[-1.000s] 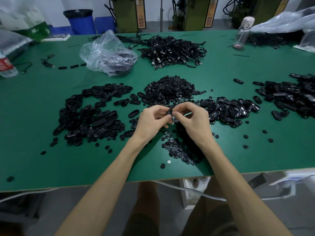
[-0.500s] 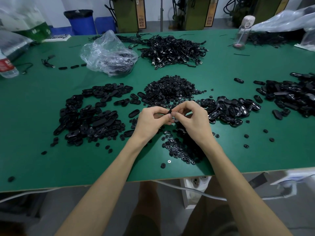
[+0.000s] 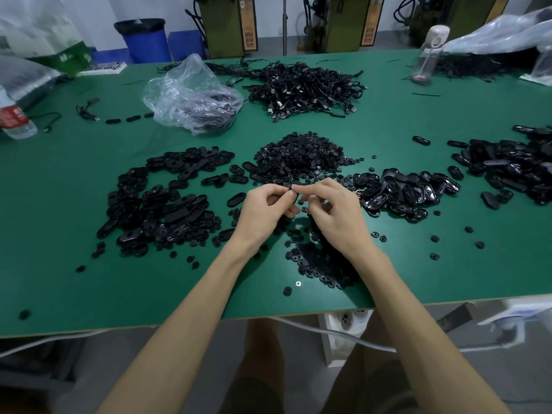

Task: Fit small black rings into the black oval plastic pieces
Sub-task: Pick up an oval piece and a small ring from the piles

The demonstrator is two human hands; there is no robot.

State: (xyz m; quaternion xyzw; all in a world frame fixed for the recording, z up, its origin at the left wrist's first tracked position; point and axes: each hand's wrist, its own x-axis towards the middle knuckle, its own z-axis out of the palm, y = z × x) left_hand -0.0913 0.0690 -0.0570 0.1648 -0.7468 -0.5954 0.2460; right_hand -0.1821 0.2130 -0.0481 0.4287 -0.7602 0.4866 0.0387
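- Black on black is the danger, I think: the rings are tiny and the fingertips (image 3: pixel 286 195) hide the seat, so one may enter tilted or slip away.
- It would fall among the loose rings (image 3: pixel 322 264) at 6 o'clock and be hard to find.
- The oval (image 3: pixel 296 185) is held above the bench (image 3: pixel 74 264), just at 12 o'clock of both hands.
- The left hand (image 3: pixel 263 216) has its grip closed on the oval from 9 o'clock; the right hand (image 3: pixel 337 219) pinches it from 3 o'clock.
- Whether a ring is already inside, I cannot tell.
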